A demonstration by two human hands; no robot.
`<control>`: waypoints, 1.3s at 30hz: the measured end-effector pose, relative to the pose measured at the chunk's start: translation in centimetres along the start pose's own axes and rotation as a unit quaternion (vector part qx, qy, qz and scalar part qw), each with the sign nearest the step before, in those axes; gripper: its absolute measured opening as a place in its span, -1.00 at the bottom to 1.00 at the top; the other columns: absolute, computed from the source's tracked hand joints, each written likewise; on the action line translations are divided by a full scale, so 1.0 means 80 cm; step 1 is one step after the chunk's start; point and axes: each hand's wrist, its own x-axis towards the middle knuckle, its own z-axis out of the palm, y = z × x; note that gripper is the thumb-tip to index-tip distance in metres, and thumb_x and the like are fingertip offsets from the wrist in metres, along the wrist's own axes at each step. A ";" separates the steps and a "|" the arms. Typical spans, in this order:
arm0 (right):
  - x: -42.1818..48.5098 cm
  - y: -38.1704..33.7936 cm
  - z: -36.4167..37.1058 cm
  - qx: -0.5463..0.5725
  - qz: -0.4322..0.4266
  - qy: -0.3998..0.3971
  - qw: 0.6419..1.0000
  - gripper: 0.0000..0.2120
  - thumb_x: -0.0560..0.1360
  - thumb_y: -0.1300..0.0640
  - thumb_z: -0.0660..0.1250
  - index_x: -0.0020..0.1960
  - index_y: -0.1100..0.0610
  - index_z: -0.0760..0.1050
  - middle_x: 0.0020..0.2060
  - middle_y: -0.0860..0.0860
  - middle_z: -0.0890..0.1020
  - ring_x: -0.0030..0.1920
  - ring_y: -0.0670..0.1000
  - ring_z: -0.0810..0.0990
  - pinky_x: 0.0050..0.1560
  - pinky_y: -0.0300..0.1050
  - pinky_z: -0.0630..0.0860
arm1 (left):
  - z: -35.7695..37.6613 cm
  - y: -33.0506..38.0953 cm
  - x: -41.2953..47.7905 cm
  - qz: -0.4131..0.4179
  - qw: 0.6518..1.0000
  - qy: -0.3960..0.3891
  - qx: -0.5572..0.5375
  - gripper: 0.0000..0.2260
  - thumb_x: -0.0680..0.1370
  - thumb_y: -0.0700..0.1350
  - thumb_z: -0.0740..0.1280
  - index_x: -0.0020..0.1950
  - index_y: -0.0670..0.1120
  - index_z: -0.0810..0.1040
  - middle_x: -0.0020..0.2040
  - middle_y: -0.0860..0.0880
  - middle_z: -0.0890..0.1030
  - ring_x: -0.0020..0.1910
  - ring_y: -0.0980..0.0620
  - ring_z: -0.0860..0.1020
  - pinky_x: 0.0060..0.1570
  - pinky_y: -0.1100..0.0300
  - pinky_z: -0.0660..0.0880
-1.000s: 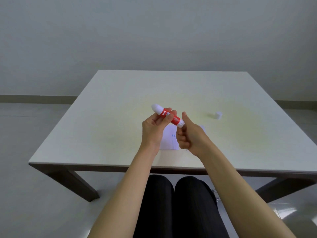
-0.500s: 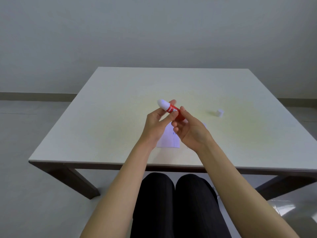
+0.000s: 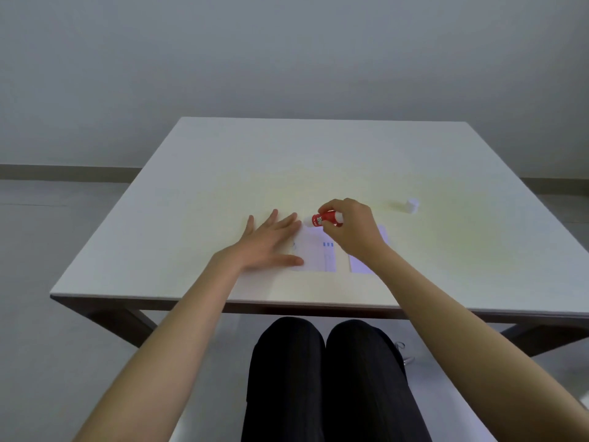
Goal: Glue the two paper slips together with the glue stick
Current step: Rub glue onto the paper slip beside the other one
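I am gripping the glue stick (image 3: 322,219) in my closed right hand (image 3: 352,229), its long axis lying leftward, tip at the far corner of the left slip (image 3: 314,256). My left hand (image 3: 269,244) is lying open and flat, holding nothing, pinning that slip's left edge; slip 2 (image 3: 366,253) is lying under my right wrist.

— What do you have on?

— Nothing on my arms (image 3: 178,339); both are bare from the lower edge of the view up to the wrists, no sleeves showing. My left hand (image 3: 269,247) and right hand (image 3: 352,229) are bare too: no gloves, no rings, no watch or band that I can make out.

— And below the table?

— Black trousers (image 3: 325,378), plain dark cloth with a faint fine weave, one leg beside the other. Something pale near my right leg, maybe a shoe; I can't tell.
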 end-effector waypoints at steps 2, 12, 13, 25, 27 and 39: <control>-0.001 -0.002 0.004 -0.039 -0.022 -0.015 0.999 -0.78 0.46 0.23 0.30 0.08 0.16 0.58 -0.09 0.12 0.60 -0.21 -0.02 0.45 -0.15 -0.21 0.34 | 0.003 -0.004 0.001 -0.001 1.000 -0.002 0.000 -0.23 0.47 0.32 0.19 0.55 0.10 -0.09 0.57 0.15 -0.14 0.54 0.00 -0.25 0.40 -0.25 -0.33; -0.025 -0.012 -0.001 -0.015 -0.110 -0.117 0.987 -0.87 0.38 0.15 0.40 -0.07 0.07 0.64 -0.28 -0.01 0.50 -0.32 -0.06 0.43 -0.32 -0.38 0.31 | 0.000 0.000 0.002 -0.012 1.000 -0.014 -0.024 -0.21 0.46 0.31 0.21 0.55 0.11 -0.09 0.57 0.18 -0.14 0.54 0.01 -0.27 0.40 -0.29 -0.34; -0.018 -0.006 -0.005 -0.007 -0.087 -0.107 0.990 -0.85 0.39 0.15 0.41 -0.04 0.07 0.64 -0.27 -0.01 0.52 -0.28 -0.05 0.44 -0.31 -0.39 0.31 | -0.001 -0.001 0.002 -0.012 1.000 -0.015 -0.016 -0.21 0.45 0.32 0.21 0.55 0.10 -0.09 0.57 0.17 -0.15 0.54 0.01 -0.27 0.40 -0.29 -0.34; -0.046 -0.006 -0.016 -0.011 -0.108 -0.141 0.984 -0.84 0.43 0.10 0.39 -0.01 0.03 0.67 -0.28 -0.03 0.52 -0.28 -0.01 0.46 -0.23 -0.32 0.38 | 0.002 -0.001 0.003 -0.018 0.999 -0.011 -0.024 -0.17 0.42 0.35 0.22 0.54 0.10 -0.11 0.56 0.20 -0.16 0.53 0.04 -0.27 0.40 -0.28 -0.35; -0.027 0.006 -0.023 0.010 -0.051 -0.110 0.993 -0.81 0.43 0.11 0.40 0.03 0.06 0.66 -0.23 -0.04 0.54 -0.23 -0.06 0.44 -0.26 -0.41 0.34 | 0.002 -0.002 0.003 -0.017 0.999 -0.015 -0.023 -0.17 0.42 0.34 0.23 0.55 0.10 -0.10 0.56 0.19 -0.16 0.53 0.04 -0.27 0.40 -0.27 -0.35; -0.041 0.024 -0.032 0.036 -0.038 -0.120 0.991 -0.80 0.42 0.11 0.40 0.04 0.02 0.65 -0.21 0.02 0.59 -0.36 -0.18 0.42 -0.30 -0.45 0.34 | -0.002 0.003 -0.001 -0.020 0.999 -0.019 -0.033 -0.17 0.44 0.30 0.26 0.55 0.09 -0.10 0.56 0.19 -0.17 0.53 0.05 -0.28 0.41 -0.26 -0.37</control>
